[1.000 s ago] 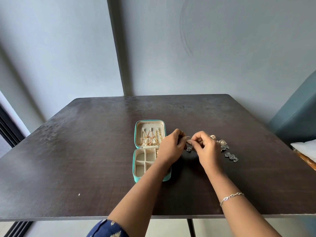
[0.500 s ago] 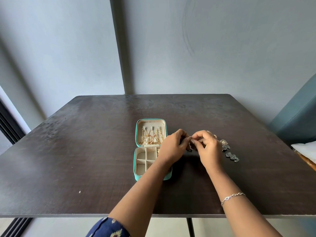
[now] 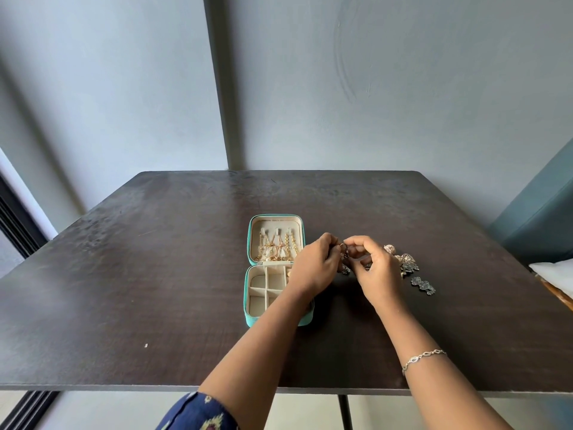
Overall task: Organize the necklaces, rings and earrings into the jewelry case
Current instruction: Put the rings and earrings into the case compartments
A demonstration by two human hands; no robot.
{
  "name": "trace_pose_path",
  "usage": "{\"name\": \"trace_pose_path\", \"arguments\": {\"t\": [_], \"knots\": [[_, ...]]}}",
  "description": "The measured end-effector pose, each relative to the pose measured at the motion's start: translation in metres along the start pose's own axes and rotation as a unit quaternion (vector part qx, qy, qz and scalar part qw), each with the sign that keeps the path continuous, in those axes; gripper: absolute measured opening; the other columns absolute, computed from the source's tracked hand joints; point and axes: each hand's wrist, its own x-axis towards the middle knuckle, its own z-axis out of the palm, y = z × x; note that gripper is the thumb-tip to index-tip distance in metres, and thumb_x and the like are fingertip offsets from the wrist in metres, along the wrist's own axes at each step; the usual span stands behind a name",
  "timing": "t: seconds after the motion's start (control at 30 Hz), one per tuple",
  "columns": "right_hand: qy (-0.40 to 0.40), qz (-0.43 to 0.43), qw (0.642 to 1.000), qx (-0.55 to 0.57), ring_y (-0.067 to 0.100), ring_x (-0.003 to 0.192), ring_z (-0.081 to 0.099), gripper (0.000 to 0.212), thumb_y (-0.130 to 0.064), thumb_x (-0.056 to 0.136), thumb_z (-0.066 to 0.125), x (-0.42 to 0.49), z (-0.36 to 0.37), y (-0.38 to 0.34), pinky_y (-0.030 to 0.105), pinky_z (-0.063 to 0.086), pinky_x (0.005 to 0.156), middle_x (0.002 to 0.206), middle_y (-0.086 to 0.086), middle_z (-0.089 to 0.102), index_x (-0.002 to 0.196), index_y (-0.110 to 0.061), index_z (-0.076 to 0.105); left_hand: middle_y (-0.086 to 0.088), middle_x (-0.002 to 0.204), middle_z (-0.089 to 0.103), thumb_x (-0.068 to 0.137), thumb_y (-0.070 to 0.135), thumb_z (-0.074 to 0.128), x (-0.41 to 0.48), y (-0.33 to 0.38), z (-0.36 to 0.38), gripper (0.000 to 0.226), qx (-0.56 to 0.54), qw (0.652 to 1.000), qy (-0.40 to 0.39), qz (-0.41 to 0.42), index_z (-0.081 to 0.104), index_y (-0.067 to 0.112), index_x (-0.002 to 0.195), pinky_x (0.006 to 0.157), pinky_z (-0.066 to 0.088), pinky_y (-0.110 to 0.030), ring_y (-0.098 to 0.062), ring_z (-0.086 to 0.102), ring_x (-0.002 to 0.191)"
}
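- While your forearms reach in from the near edge of the table (image 3: 139, 274), your left hand (image 3: 314, 270) and right hand (image 3: 378, 276) meet fingertip to fingertip just right of the jewelry case (image 3: 251, 308).
- Both hands are curled, knuckles up — fingers and thumbs pinch one small dark earring (image 3: 344, 255) between them.
- Your left wrist crosses the right side of the case's compartment tray.
- The case lies open, lid folded back away from you, with gold necklaces (image 3: 274, 248) strung inside it.
- More earrings (image 3: 423, 286) lie loose on the table just right of your right hand — a bracelet (image 3: 423, 358) circles that forearm.
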Motion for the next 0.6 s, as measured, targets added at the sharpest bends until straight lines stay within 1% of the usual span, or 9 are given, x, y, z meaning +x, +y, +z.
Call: {"name": "trace_pose_path", "arguments": {"t": [0.03,0.07,0.17,0.27,0.3,0.4,0.47,0.53,0.6], "knots": [[0.002,0.003,1.0,0.001,0.015,0.071,0.061,0.033,0.011,0.071,0.064,-0.0001,0.0001,0.0,0.02,0.047,0.068,0.077,-0.001,0.064,0.093,-0.014,0.066,-0.01,0.082,0.069,0.094,0.017,0.045,0.0003,0.0,0.0004,0.015,0.0,1.0,0.002,0.0,0.054,0.005,0.093,0.073,0.046,-0.038,-0.029,0.062,0.082],[0.004,0.004,1.0,0.001,0.016,0.07,0.061,0.032,0.011,0.071,0.064,-0.0002,0.0002,-0.0003,0.02,0.047,0.066,0.076,-0.001,0.064,0.093,-0.013,0.066,-0.012,0.083,0.069,0.094,0.016,0.045,0.0004,0.0002,0.0006,0.015,0.0,1.0,0.006,0.001,0.055,0.005,0.093,0.073,0.046,-0.038,-0.029,0.062,0.082],[0.006,0.006,1.0,0.001,0.014,0.067,0.057,0.027,0.008,0.072,0.066,0.0,-0.0012,-0.0012,0.009,0.042,0.062,0.071,-0.003,0.059,0.091,-0.012,0.067,-0.014,0.087,0.067,0.091,0.013,0.049,0.0004,0.0007,0.0,0.013,-0.009,0.999,0.032,0.008,0.057,0.002,0.094,0.07,0.044,-0.035,-0.03,0.06,0.081],[0.011,0.004,1.0,0.01,0.012,0.063,0.056,0.02,0.001,0.071,0.072,0.0003,-0.0018,-0.0015,0.01,0.041,0.062,0.069,-0.003,0.059,0.087,-0.011,0.067,-0.014,0.086,0.067,0.088,0.01,0.056,0.0005,0.0002,-0.0002,0.011,-0.028,0.998,0.059,0.012,0.059,0.0,0.09,0.068,0.043,-0.033,-0.027,0.06,0.079],[0.01,0.002,1.0,0.016,0.007,0.063,0.055,0.019,-0.003,0.071,0.073,0.0002,-0.0011,-0.0014,0.011,0.041,0.062,0.069,-0.004,0.06,0.087,-0.011,0.066,-0.014,0.084,0.067,0.087,0.01,0.057,0.0006,0.0,-0.0003,0.01,-0.035,0.997,0.065,0.008,0.06,0.0,0.088,0.068,0.044,-0.033,-0.027,0.061,0.078],[0.008,-0.008,0.999,0.036,0.003,0.07,0.056,0.024,-0.007,0.072,0.072,-0.0003,0.0007,-0.0004,0.011,0.044,0.063,0.073,-0.006,0.059,0.094,-0.012,0.064,-0.013,0.081,0.068,0.086,0.01,0.06,0.0004,-0.0001,-0.001,0.01,-0.044,0.996,0.075,0.001,0.063,0.001,0.085,0.065,0.044,-0.032,-0.024,0.061,0.074],[0.009,-0.017,0.999,0.043,0.006,0.071,0.056,0.023,-0.009,0.074,0.07,0.0,0.0005,-0.001,0.011,0.044,0.064,0.077,-0.004,0.061,0.096,-0.012,0.063,-0.012,0.078,0.068,0.086,0.012,0.06,-0.0002,0.0006,-0.002,0.012,-0.042,0.996,0.08,0.003,0.063,0.0,0.083,0.059,0.041,-0.028,-0.019,0.056,0.066],[0.018,-0.029,0.998,0.045,0.009,0.07,0.056,0.018,-0.015,0.075,0.066,0.0,-0.0003,-0.0019,0.01,0.044,0.064,0.078,-0.001,0.062,0.093,-0.011,0.064,-0.011,0.074,0.067,0.087,0.015,0.06,-0.0009,0.0019,-0.0029,0.016,-0.039,0.996,0.081,0.003,0.063,0.001,0.081,0.054,0.036,-0.022,-0.014,0.051,0.061],[0.031,-0.029,0.998,0.048,0.008,0.071,0.057,0.016,-0.017,0.076,0.064,-0.0007,-0.0014,-0.0023,0.009,0.044,0.065,0.079,0.0,0.063,0.091,-0.009,0.065,-0.011,0.072,0.067,0.088,0.018,0.06,-0.0012,0.0024,-0.0033,0.019,-0.039,0.996,0.079,0.002,0.063,0.001,0.079,0.054,0.037,-0.024,-0.014,0.051,0.06]]}}
